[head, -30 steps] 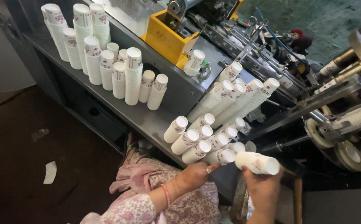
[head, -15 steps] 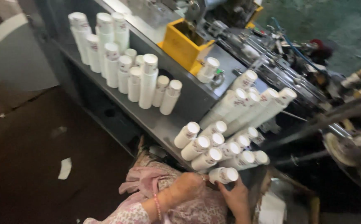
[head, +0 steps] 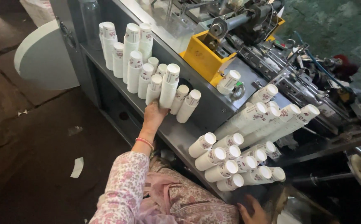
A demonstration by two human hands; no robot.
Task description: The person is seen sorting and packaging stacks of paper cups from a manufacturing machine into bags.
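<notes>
My left hand (head: 153, 117) reaches out onto the grey metal shelf (head: 176, 133) of the machine. It touches the foot of a tall upright stack of white paper cups (head: 169, 86). Its fingertips are hidden under the stack's base. More upright cup stacks (head: 132, 58) stand to the left of it along the shelf. A pile of cup stacks lying on their sides (head: 234, 164) sits at the shelf's right end. My right hand (head: 253, 211) is low at the bottom edge, just below that pile, fingers apart and holding nothing.
Long cup stacks (head: 271, 120) lean against the cup-making machine, behind a yellow box (head: 201, 56). A large white disc (head: 43, 58) leans at the machine's left end. Paper scraps (head: 77, 166) lie on the dark floor to the left. My floral sleeve and lap fill the bottom centre.
My right hand laid down the cup stack it held and dropped low. My left hand moved from the lying pile leftward to the upright stacks.
</notes>
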